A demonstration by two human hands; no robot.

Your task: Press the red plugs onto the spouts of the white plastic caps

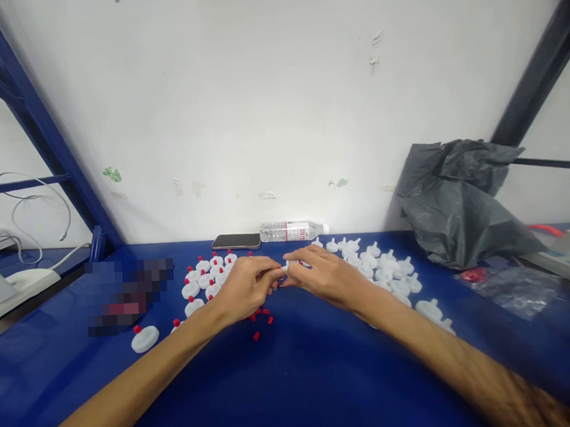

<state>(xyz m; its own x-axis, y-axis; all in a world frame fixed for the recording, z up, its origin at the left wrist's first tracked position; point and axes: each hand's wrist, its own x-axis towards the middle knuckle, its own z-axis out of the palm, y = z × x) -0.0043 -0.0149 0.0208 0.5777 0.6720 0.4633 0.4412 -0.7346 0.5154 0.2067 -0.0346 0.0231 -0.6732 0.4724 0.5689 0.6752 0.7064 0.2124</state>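
My left hand is closed in a pinch, a small red cap just showing at its fingertips. Against it, my right hand grips a white spouted lid, mostly hidden behind the fingers. Both hands meet above the middle of the blue table. Several loose red caps lie below my left hand. To the left stand several white lids with red caps on their spouts. Several bare white spouted lids spread out on the right, partly behind my right forearm.
A phone and a plastic bottle lying on its side rest along the wall. At the right are a grey plastic bag and a clear bag. Blue frame posts and cables stand at the left.
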